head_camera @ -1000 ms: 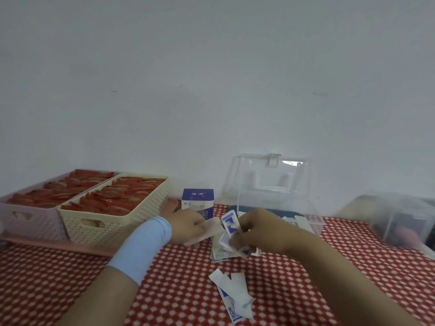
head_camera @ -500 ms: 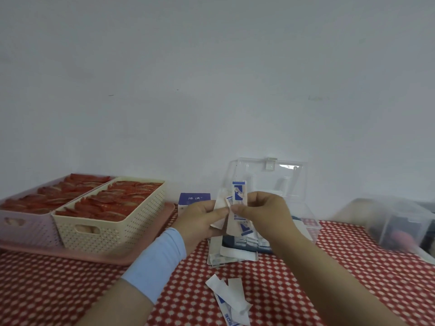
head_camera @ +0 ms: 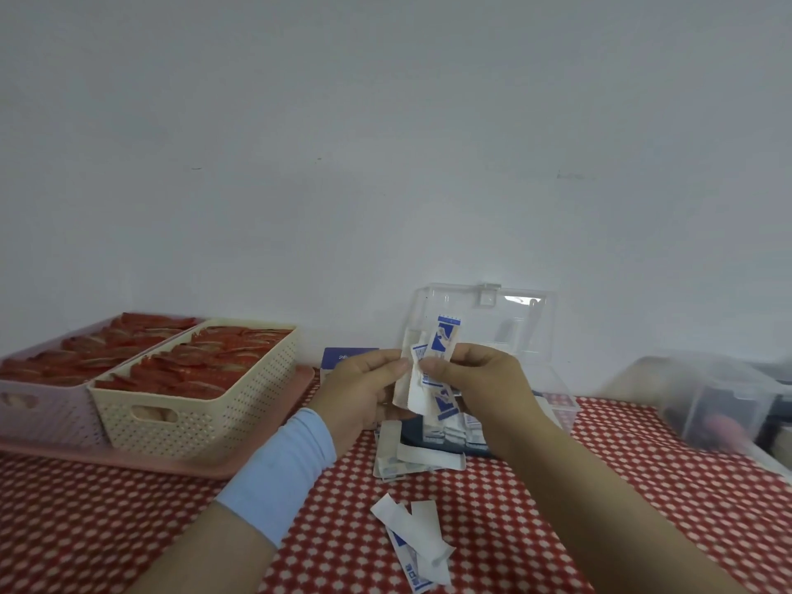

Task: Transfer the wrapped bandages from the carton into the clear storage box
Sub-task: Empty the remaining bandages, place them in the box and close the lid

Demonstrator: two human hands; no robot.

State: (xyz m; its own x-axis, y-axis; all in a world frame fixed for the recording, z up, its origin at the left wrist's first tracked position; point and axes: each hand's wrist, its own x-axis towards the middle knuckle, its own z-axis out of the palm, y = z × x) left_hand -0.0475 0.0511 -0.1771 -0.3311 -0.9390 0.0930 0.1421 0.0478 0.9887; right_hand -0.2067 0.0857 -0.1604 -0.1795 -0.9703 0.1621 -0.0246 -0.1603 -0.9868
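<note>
My left hand (head_camera: 364, 390) and my right hand (head_camera: 480, 379) hold a small bunch of wrapped bandages (head_camera: 433, 370), white with blue print, upright between them above the table. Both pinch the bunch with thumb and fingers. Behind the hands stands the clear storage box (head_camera: 557, 405) with its lid (head_camera: 484, 319) raised against the wall. Several bandages (head_camera: 450, 435) show inside its front. The blue and white carton (head_camera: 347, 355) stands left of the box, mostly hidden by my left hand. More bandages lie loose on the cloth, one pile (head_camera: 403, 458) by the box and another (head_camera: 418, 538) nearer me.
A cream basket (head_camera: 205, 409) and a pale pink basket (head_camera: 38, 405), both full of red packets, sit on a pink tray (head_camera: 180, 465) at the left. Another clear container (head_camera: 724, 400) stands at the far right. A red and white checked cloth (head_camera: 643, 486) covers the table.
Both hands rose from the table with the bandages, which now stand upright in front of the box lid. The view shifted slightly; the baskets look nearer.
</note>
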